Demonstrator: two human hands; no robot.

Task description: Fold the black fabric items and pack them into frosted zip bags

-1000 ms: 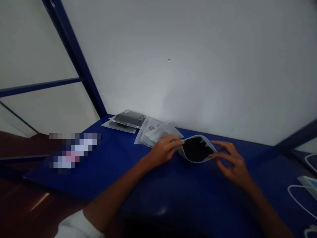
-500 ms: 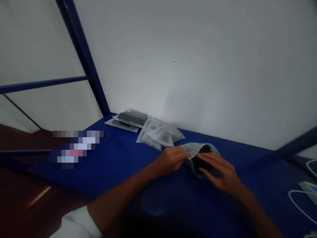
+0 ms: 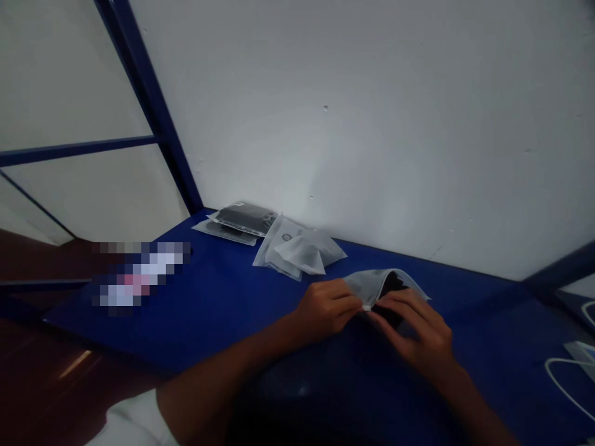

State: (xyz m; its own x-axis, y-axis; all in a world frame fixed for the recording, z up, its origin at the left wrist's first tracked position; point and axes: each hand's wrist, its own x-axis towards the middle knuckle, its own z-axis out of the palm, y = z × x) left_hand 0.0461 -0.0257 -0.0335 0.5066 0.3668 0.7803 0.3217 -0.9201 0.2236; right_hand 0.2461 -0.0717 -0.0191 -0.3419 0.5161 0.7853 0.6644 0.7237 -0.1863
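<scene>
Blue table (image 3: pixel 209 297), frosted-white pouch (image 3: pixel 365 284) (black inside), grey-white wall (image 3: pixel 372 124)

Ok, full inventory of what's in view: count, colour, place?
open bag: 1, cloudy white, black inside, between the hands
slider: 1, white, at the open bag's mouth
pale bags: at least 2, cloudy white, overlapping, mid-table near the wall
dark-filled bags: at least 2, clear-edged, stacked, back left
blurred item: count unclear, whitish and pink, table's left
table: 1, blue, under the bags
wall: 1, grey-white, behind table
frame bars: several, blue, left and right
cord: at least 1, white, right edge
floor: dark red, lower left
sleeve: 1, white, bottom left
hands: 2, bare; left hand and right hand at the open bag's mouth
</scene>
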